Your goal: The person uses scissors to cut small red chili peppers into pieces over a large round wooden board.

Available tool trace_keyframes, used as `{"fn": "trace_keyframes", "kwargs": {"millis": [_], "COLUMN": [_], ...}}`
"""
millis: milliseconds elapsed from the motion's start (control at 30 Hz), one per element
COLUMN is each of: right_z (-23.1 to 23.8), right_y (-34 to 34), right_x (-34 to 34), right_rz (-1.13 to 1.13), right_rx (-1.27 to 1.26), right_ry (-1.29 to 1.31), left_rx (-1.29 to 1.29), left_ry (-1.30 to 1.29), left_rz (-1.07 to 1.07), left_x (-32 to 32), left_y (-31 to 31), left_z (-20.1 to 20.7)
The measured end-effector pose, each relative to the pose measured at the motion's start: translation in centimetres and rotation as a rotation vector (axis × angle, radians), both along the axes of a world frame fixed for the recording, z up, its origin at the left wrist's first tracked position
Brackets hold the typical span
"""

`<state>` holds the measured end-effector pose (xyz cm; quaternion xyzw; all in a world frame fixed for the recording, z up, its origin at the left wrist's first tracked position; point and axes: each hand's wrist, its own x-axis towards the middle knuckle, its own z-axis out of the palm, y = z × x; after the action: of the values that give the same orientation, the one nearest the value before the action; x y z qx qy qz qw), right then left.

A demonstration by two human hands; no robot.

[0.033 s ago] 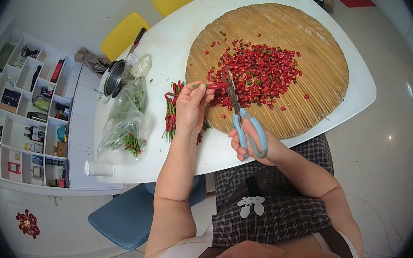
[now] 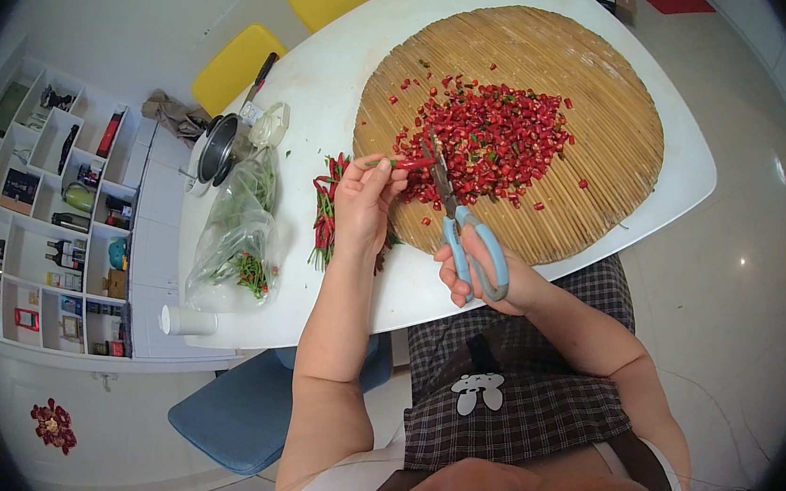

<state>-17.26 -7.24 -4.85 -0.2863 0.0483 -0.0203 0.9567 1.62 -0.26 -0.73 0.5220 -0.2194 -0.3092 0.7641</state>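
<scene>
My left hand (image 2: 368, 191) pinches a red chilli pepper (image 2: 414, 163) near its stem end, over the near left rim of a round slatted wooden board (image 2: 606, 96). In my right hand (image 2: 490, 272) is a pair of scissors (image 2: 457, 216) with blue-grey handles. Its blades are at the free tip of the chilli pepper. A heap of cut red chilli pieces (image 2: 508, 133), with a few green bits, covers the board's middle. Whole red chillies with green stems (image 2: 325, 211) lie left of my left hand, partly hidden behind it.
A clear plastic bag (image 2: 241, 231) with green stems and some red chillies lies on the white table (image 2: 288, 306). Near it are a dark pan (image 2: 220, 148), a knife (image 2: 260, 76) and a white cup (image 2: 188, 321). Yellow chairs (image 2: 238, 68) stand beyond; a blue chair (image 2: 235, 410) is nearer.
</scene>
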Motion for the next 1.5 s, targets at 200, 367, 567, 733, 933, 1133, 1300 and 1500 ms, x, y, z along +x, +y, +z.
{"fn": "trace_keyframes", "kwargs": {"millis": [200,367,567,733,933,1133,1300,1500], "right_z": [-0.2,-0.9,-0.5,-0.3,-0.7,-0.1,-0.6,-0.6], "right_y": [-0.4,-0.5,-0.3,-0.2,-0.2,-0.4,-0.3,-0.3], "right_x": [-0.2,0.1,0.2,0.0,0.0,-0.1,0.1,0.0], "right_rz": [0.069,0.067,0.044,0.048,0.047,0.047,0.071,0.077], "right_rx": [-0.117,-0.016,0.000,-0.064,-0.040,-0.057,-0.084,-0.084], "right_ry": [-0.022,-0.076,-0.023,-0.061,-0.050,-0.038,-0.058,-0.054], "left_rx": [-0.011,-0.022,-0.053,-0.025,-0.008,-0.023,-0.022,0.016], "left_ry": [-0.003,-0.021,-0.031,-0.027,-0.028,-0.036,-0.048,-0.118], "left_rz": [0.015,0.016,0.029,0.001,0.001,0.023,0.011,0.000], "left_x": [0.0,-0.2,-0.2,-0.4,-0.6,-0.1,-0.7,-1.0], "left_y": [0.1,0.0,-0.2,-0.2,-0.4,-0.3,-0.5,-0.6], "left_z": [0.0,-0.1,-0.3,-0.2,-0.5,-0.7,-0.3,-0.3]}}
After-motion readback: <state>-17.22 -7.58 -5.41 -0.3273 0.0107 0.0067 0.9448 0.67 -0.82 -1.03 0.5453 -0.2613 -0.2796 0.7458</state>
